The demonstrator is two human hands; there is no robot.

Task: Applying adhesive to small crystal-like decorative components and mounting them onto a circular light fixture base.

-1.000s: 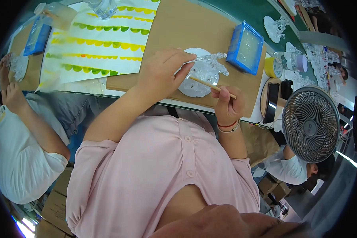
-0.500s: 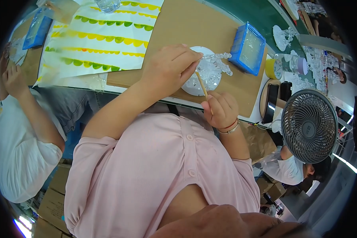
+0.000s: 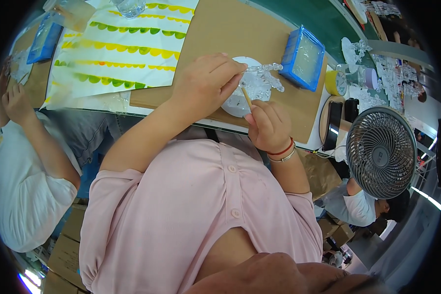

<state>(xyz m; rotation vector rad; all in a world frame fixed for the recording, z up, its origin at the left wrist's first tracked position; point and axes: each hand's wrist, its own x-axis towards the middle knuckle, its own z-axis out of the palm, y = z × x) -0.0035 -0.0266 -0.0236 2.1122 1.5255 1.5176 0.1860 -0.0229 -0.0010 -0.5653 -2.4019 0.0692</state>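
Clear knobbly piece (image 3: 265,67) is pinched in the left hand (image 3: 208,82), stick (image 3: 246,96) in the right hand (image 3: 270,126); transparent bits (image 3: 259,87) remain on the white plate (image 3: 232,105), progress unclear.

The stick (image 3: 247,98) looks like pale, matt wood. The clear rod (image 3: 267,68) resembles glossy plastic, knobbly along its length. The plate (image 3: 235,106) has a smooth white face. Brown cardboard (image 3: 215,29) lies matt and flat; the blue tray (image 3: 287,56) is shiny plastic. The shirt (image 3: 181,191) is soft, matt cloth, the bracelet (image 3: 285,158) shiny metal, the fan (image 3: 379,157) ribbed dark plastic.
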